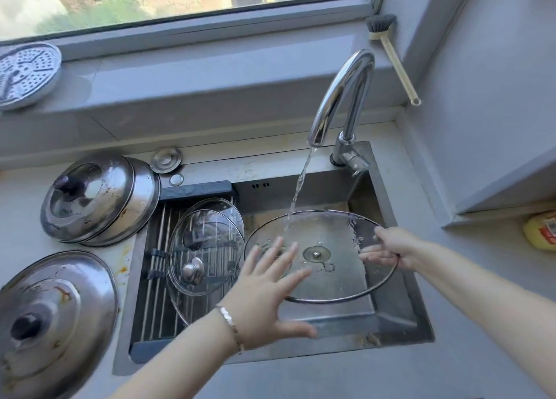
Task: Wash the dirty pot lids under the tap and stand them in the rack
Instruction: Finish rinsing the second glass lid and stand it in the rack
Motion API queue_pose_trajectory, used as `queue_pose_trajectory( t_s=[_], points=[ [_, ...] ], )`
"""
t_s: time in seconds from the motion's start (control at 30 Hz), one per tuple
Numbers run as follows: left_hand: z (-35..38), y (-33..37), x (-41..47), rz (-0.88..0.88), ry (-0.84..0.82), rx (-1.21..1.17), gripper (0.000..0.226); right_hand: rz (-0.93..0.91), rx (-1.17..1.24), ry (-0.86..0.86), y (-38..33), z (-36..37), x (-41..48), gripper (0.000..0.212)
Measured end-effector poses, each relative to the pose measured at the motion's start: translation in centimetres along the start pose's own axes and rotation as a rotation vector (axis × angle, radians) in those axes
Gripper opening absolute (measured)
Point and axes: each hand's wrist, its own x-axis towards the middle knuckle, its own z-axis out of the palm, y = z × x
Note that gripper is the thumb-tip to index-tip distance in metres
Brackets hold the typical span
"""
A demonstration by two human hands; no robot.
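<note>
A large glass lid (331, 275) is held upside down over the sink (400, 314), under the stream from the tap (343, 97). My right hand (388, 248) grips its right rim, fingers showing through the glass. My left hand (270, 290) lies flat on the lid's left part with its fingers spread. Two glass lids (204, 248) lean in the rack (156, 281) at the sink's left side. Two stacked steel lids (96, 197) and another steel lid (54, 320), streaked with orange grime, sit on the counter to the left.
A perforated round tray (27, 73) rests on the window sill at far left. A dish brush (391, 52) leans in the sill's right corner. A yellow bottle (541, 230) lies at the right edge. A sink plug (166, 159) sits behind the rack.
</note>
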Motion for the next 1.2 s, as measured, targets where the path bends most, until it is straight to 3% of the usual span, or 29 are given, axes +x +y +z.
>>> queue_pose_trajectory(
  t_s=[0.13,0.27,0.37,0.47,0.57,0.7,0.77,0.9,1.07,1.2],
  points=[
    [3.1,3.9,2.1,0.093,0.048,-0.069,0.059,-0.079,-0.103,0.065,-2.2,-0.7,-1.7,0.026],
    [4.0,4.1,3.3,0.050,0.222,-0.537,0.036,-0.122,-0.197,0.064,-4.6,-1.3,-4.0,0.020],
    [2.6,3.5,3.4,-0.150,0.334,-0.814,0.041,-0.181,-0.155,-0.005,-5.5,-1.2,-5.2,0.028],
    [0.8,3.0,3.9,-0.500,0.397,-1.320,0.019,-0.307,-0.141,0.061,-4.4,-0.2,-4.0,0.036],
    [-0.2,1.3,4.1,-0.822,0.513,-1.631,0.022,-0.244,-0.219,0.123,-1.5,0.8,-1.5,0.039],
    [-1.2,-1.1,3.3,-0.937,0.624,-1.852,0.033,0.040,0.103,-0.053,1.7,3.3,0.5,0.063],
    [-1.4,-2.1,3.0,-0.925,0.644,-1.956,0.037,0.059,0.294,-0.086,1.9,4.4,0.8,0.055],
    [-1.3,-3.6,2.5,-0.949,0.584,-2.072,0.036,-0.033,0.511,0.048,0.1,5.3,0.4,0.042],
    [1.1,-4.3,3.1,-1.267,0.274,-1.996,0.031,-0.318,0.270,0.330,-2.5,3.6,-1.1,0.039],
    [2.6,-2.9,5.3,-1.330,0.142,-2.109,0.041,-0.509,0.097,0.412,-3.8,2.0,-2.6,0.046]
  ],
)
